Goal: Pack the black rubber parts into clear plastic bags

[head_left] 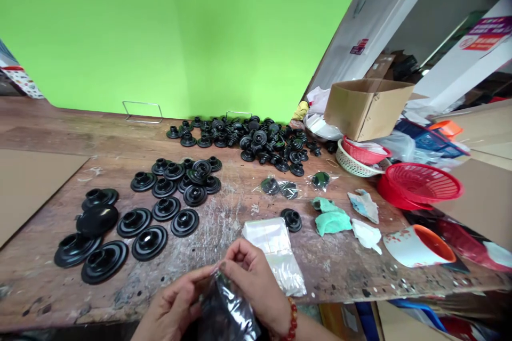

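Near the table's front edge, I hold a clear plastic bag (230, 306) between both hands. My right hand (254, 279) pinches the top edge of the bag with thumb and index finger, a beaded bracelet on its wrist. My left hand (176, 298) is closed on the bag's left side. The bag looks dark; I cannot tell whether a black part is inside. Just beyond my right hand lies a stack of clear plastic bags (274, 248). One round black flanged part (292, 219) lies beside the stack. Several larger black flanged discs (150, 242) lie to the left.
A heap of black parts (256, 138) lies before the green board (180, 37). Several bagged parts (320, 180) sit mid-table. On the right are green cloths (332, 221), a red basket (424, 184), a cardboard box (366, 109) and a white tube (404, 246). Cardboard (32, 186) lies left.
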`<state>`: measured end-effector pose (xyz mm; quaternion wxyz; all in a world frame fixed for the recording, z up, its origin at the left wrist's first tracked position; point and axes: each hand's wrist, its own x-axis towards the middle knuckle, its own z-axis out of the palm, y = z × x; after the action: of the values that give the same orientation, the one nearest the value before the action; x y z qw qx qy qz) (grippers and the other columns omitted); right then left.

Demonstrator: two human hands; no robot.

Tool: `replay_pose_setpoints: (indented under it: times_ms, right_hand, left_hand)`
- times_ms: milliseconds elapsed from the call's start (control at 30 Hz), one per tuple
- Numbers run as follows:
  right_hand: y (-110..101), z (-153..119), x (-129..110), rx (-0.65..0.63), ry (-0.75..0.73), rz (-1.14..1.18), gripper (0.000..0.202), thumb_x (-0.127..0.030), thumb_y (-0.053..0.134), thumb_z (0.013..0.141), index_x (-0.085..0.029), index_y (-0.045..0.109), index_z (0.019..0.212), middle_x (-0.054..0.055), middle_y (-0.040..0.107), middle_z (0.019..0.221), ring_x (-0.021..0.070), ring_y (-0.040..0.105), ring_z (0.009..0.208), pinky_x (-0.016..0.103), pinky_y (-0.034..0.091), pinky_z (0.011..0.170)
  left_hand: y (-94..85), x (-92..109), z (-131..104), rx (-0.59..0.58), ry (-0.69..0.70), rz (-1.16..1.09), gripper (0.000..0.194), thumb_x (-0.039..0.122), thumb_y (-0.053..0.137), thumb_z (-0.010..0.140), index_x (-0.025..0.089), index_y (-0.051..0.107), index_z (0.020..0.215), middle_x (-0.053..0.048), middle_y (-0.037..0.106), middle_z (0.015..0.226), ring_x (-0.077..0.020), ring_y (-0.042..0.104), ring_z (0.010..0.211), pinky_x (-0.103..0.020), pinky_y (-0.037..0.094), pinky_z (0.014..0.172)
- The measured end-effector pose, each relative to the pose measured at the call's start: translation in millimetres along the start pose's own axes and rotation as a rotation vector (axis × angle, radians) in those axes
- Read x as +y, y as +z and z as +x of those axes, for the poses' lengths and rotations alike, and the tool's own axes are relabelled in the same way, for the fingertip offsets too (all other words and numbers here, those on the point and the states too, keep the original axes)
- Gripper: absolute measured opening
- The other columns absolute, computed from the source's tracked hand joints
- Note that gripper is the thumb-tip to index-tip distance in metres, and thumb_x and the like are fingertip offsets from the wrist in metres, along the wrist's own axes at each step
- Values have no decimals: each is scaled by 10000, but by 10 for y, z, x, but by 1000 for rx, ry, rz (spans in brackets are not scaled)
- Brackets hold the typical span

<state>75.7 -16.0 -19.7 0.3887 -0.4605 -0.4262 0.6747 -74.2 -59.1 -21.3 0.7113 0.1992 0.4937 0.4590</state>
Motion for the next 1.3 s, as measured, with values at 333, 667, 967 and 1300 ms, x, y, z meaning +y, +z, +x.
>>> replay_pose_setpoints:
  times_ms: [333,667,967,1300]
  right_hand:
    - [-296,-135,-510,-532,-624,-977,191,-62,482,863,-185,627,879,52,629,940,172,530,893,294,430,804]
    - [-449,-120,-600,-647,-601,-1014,112,-257,565,915,-182,600,841,20,592,856,127,557,778,217,444,697]
    - [-821,662,-757,144,-505,-643,124,-229,599,833,-181,538,736,-8,603,675,125,571,616,235,451,578]
    - [-1484,345,-498,334,-598,-890,99,-120,541,866,-183,616,854,32,600,850,167,548,773,305,432,711]
  left_hand:
    - [-160,488,-131,-319,581,929,156,207,628,832,245,728,718,-29,681,726,-217,594,828,-447,230,1126]
    - [-150,482,-81,-299,772,1270,141,199,568,877,295,606,972,-5,607,1064,-181,547,1056,-314,413,994]
    - [-129,96,156,242,447,605,253,447,655,793,258,631,959,-28,656,1123,-242,567,1146,-346,406,1046]
    - [-87,-251,283,37,298,744,288,482,623,800,223,666,917,-53,705,939,-242,644,944,-279,525,769]
